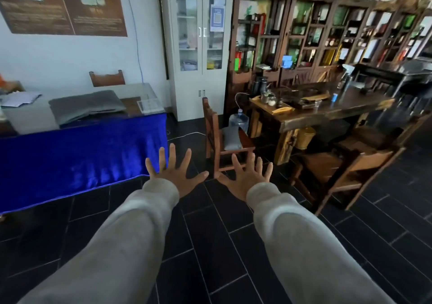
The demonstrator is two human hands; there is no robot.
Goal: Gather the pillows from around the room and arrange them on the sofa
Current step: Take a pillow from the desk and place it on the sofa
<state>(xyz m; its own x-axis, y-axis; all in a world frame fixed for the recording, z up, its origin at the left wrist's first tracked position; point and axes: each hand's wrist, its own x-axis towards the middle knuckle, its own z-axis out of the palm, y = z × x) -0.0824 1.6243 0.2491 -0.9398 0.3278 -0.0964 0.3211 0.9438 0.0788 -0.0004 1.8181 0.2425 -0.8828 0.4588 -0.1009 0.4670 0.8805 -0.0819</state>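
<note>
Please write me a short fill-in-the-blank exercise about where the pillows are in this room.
1. The large grey pillow lies on the table draped in a ____ cloth.
2. The smaller grey pillow rests on a wooden ____.
3. Both the left hand and the right hand are ____.

Answers: blue; chair; open

Soft, even daylight fills the room, with no hard shadows. The blue cloth shows a bright sheen, and the glass cabinet doors carry pale reflections. The shelves blur and bend toward the right edge.
</note>
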